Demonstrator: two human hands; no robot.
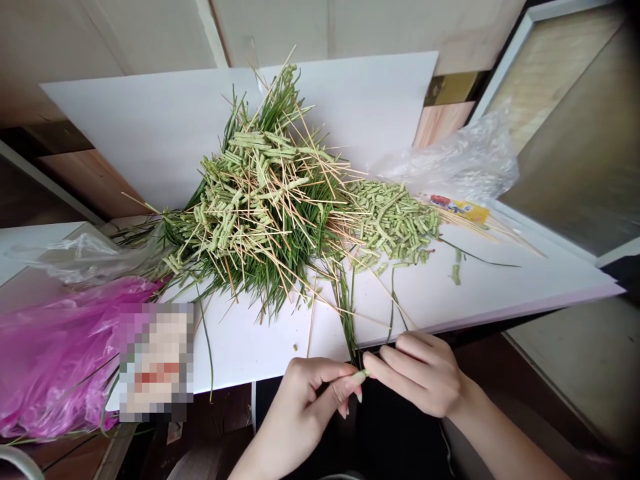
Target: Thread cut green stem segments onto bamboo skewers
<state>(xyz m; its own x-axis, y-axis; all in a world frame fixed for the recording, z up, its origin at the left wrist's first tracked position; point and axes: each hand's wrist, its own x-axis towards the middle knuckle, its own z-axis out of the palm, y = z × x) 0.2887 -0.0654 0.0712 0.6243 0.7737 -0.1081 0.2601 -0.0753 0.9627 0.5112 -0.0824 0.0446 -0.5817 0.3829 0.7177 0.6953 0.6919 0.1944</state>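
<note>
Just off the near edge of the smooth white desk [500,287], a small pale-green stubby piece [367,373], long axis mostly hidden, sits clamped in the left hand's [307,397] fingers, the right hand's [427,373] fingers meeting its right end, grip unclear.

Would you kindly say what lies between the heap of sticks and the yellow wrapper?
In the head view, a pile of short green pieces lies between them.

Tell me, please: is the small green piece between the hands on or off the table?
Off the white table: left hand and right hand pinch the small green piece in front of the near edge.
</note>
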